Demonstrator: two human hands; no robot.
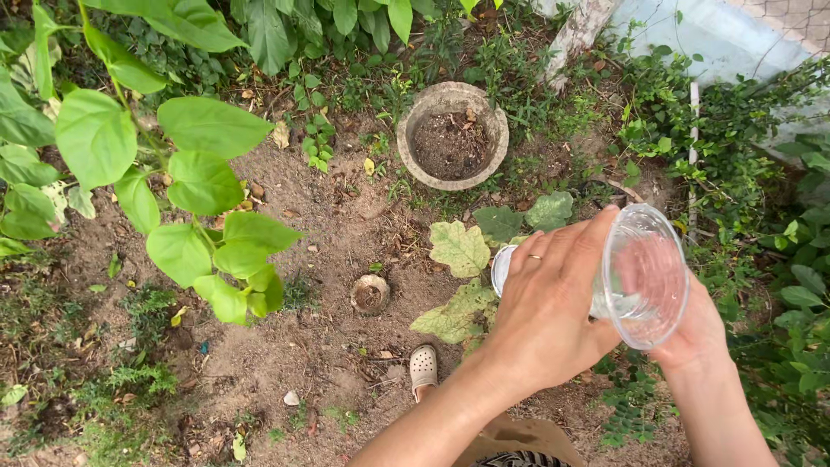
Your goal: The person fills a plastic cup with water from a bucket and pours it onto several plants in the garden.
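Observation:
My left hand (pixel 549 303), with a ring on one finger, wraps the side of a clear plastic cup (pixel 644 277). My right hand (pixel 692 333) holds the same cup from behind, seen partly through the plastic. The cup lies tilted on its side, mouth towards me, with a little water in it. Below the cup grows a small plant with pale lobed leaves (pixel 462 251).
A round stone pot (pixel 452 134) filled with soil stands further off on the bare earth. A small half-buried round pot (pixel 370 294) lies left of the plant. Large green leaves (pixel 203 186) hang at left. My pale shoe (pixel 423 367) shows below. A white stake (pixel 692 156) stands at right.

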